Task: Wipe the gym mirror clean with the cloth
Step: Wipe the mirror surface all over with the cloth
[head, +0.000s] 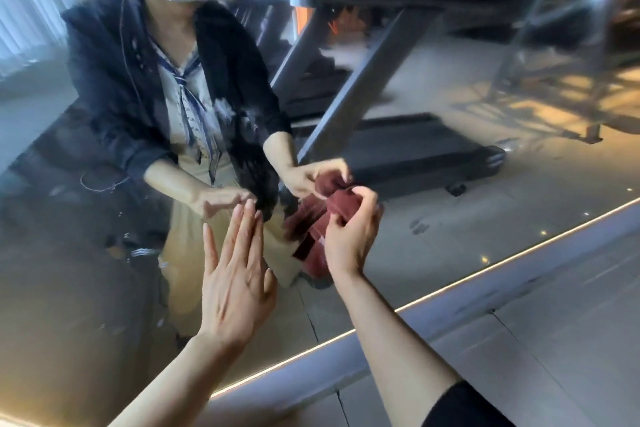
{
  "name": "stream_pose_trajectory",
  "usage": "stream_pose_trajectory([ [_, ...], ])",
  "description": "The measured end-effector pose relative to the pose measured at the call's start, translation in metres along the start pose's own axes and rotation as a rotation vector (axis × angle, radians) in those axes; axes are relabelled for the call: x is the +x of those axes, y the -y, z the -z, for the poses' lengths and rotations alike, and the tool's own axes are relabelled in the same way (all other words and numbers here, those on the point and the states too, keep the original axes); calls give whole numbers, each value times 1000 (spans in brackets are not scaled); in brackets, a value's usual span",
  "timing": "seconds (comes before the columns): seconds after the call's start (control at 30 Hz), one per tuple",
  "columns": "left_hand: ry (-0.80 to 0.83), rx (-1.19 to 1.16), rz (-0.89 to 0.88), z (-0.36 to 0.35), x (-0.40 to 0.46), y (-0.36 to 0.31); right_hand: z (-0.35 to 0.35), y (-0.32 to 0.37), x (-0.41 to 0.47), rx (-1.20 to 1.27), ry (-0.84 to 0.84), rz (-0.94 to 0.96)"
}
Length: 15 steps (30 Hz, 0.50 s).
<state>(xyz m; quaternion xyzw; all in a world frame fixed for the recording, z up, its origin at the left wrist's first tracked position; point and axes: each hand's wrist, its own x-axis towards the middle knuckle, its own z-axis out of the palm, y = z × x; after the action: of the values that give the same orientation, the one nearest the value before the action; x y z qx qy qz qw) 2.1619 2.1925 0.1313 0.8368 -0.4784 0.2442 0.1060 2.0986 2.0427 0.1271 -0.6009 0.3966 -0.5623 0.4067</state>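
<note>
Two hands: left hand flat, fingers straight; right hand gripping one red cloth against mirror.

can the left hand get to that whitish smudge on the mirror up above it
Probably yes. The open left hand lies flat by the glass, and nothing sits between it and the whitish smudge on the gym mirror. The dark red cloth is in the right hand.
</note>
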Motion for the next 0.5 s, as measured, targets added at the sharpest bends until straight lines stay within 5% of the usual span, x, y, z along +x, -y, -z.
stream_pose_trajectory([
  [0.1,-77,-55,-46,2,11,-12,11,29,47,69,-176,46],
  [0.23,-157,-101,-115,2,33,-25,-9,-3,0,-193,53,538],
  [0.33,-178,-69,-201,5,50,-27,-18,-57,-9,-366,171,706],
  [0.43,-180,6,-309,15,69,-35,4,-61,54,-264,50,611],
  [0.5,-174,31,-364,20,81,-49,21,-59,113,-133,-147,290],
])
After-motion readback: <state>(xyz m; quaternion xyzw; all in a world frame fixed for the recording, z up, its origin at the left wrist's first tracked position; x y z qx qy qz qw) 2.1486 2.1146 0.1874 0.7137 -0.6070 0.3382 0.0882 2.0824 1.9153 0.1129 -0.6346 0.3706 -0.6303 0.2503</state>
